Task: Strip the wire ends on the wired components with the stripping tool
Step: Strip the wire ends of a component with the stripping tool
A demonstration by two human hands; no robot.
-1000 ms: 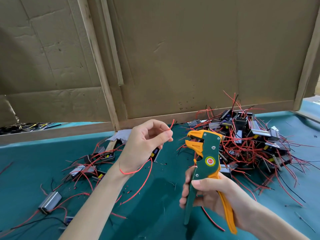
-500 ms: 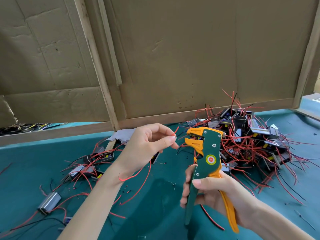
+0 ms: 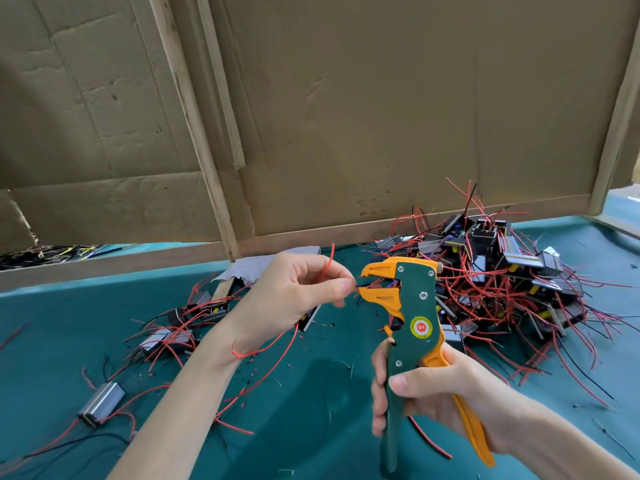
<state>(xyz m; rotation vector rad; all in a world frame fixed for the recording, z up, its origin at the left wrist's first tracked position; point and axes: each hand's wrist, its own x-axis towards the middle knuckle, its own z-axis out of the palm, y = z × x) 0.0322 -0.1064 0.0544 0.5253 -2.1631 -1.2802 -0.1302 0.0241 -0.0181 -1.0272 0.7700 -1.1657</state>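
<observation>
— 2 hands up: left hand (image 3: 287,299) pinches a thin wire end (image 3: 357,285), tip at the orange jaws of the stripping tool (image 3: 417,317).
— And the right hand (image 3: 450,386) curls round its handles; wired components (image 3: 502,271) heaped behind, on the green table (image 3: 311,427)

There is one view, from a wide-angle camera worn on the person's head. It faces forward and down, over the teal green table top (image 3: 52,323) toward the brown cardboard wall with pale wooden strips (image 3: 381,116), which fills the upper half. Both forearms come in from the bottom edge. Nearest to the lens are the left hand (image 3: 287,299), pinching a thin red wire (image 3: 330,261), and the right hand (image 3: 433,393), gripping the green and orange stripping tool (image 3: 419,306). The heap of black and silver wired components (image 3: 502,271) lies farther away, on the right at the foot of the wall.
</observation>
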